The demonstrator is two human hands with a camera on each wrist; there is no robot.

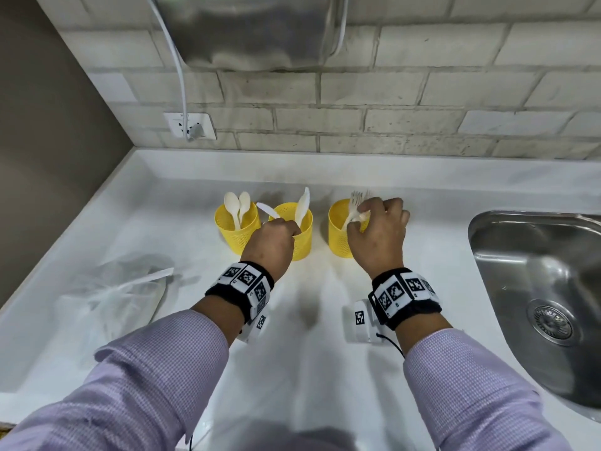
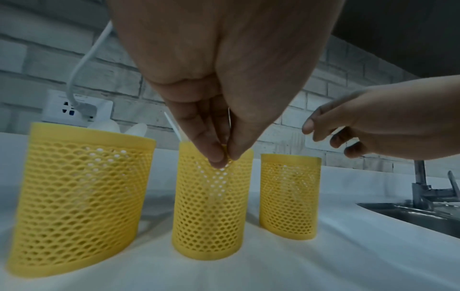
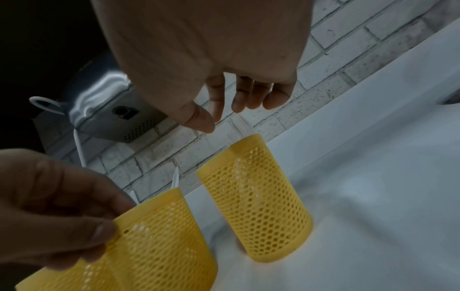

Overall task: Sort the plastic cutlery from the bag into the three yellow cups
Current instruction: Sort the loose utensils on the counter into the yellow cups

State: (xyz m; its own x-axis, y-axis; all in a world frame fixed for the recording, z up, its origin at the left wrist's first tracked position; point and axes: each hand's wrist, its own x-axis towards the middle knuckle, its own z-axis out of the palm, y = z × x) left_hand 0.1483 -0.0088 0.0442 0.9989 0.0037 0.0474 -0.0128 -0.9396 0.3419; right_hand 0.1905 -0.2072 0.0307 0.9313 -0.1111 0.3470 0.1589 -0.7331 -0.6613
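Yellow cups line the counter point(image 1: 292, 320): spoons point(image 1: 234, 206) left, knives point(image 1: 302, 206) middle, forks point(image 1: 356, 203) right. Left hand point(image 1: 271, 242) pinches the middle cup point(image 1: 300, 236) rim; right hand point(image 1: 379, 232), fingers loose, hovers over the right cup point(image 1: 338, 229). Sorting looks nearly finished; next, check the bag point(image 1: 113, 294).

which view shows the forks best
The head view: the forks stand in the right cup, tines up, partly behind the right hand. The right wrist view shows only blurred tines above that cup's rim. In the left wrist view the cup's mesh hides them.
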